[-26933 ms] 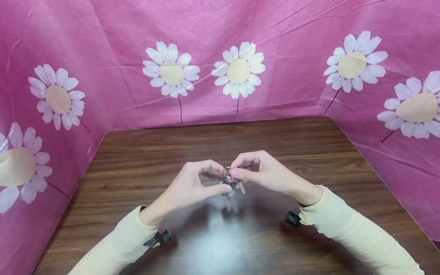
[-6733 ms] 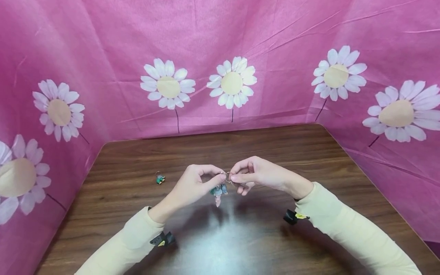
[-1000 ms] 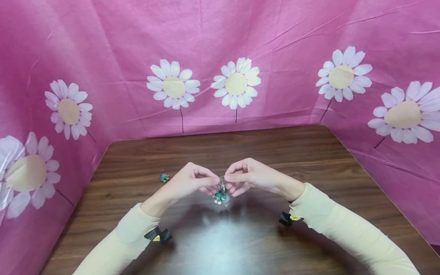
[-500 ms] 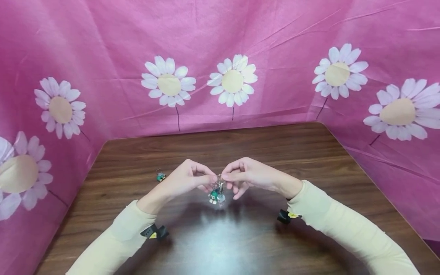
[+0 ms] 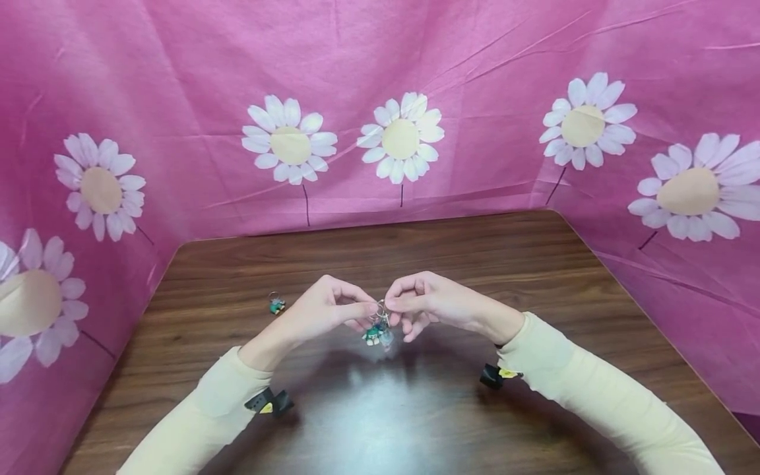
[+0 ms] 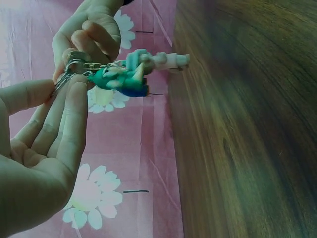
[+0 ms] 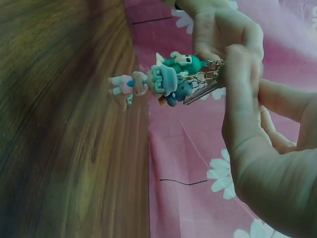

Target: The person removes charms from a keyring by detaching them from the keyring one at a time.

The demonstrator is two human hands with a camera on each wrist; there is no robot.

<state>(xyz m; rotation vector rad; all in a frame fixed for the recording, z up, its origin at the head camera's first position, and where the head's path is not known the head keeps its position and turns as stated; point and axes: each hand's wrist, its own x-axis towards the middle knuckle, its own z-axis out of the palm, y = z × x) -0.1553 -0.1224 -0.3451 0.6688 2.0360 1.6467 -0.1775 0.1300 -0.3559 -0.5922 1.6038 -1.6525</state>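
Over the middle of the table, my left hand pinches a metal key ring between thumb and fingers. My right hand pinches the other side of that ring, fingertips close to the left ones. Below the ring hang a green figurine charm and a pale figurine charm with a light blue hat, both on short chains. A darker blue charm and a flat metal key are beside them in the right wrist view. Fingertips partly hide the ring.
A separate green charm with its own small ring lies on the brown wooden table, left of my left hand. Pink cloth printed with daisies encloses the table's back and sides.
Since the oldest frame, a green charm with a small ring has come to lie on the table at left. Over the last second, the hands and hanging charms have shifted only slightly.
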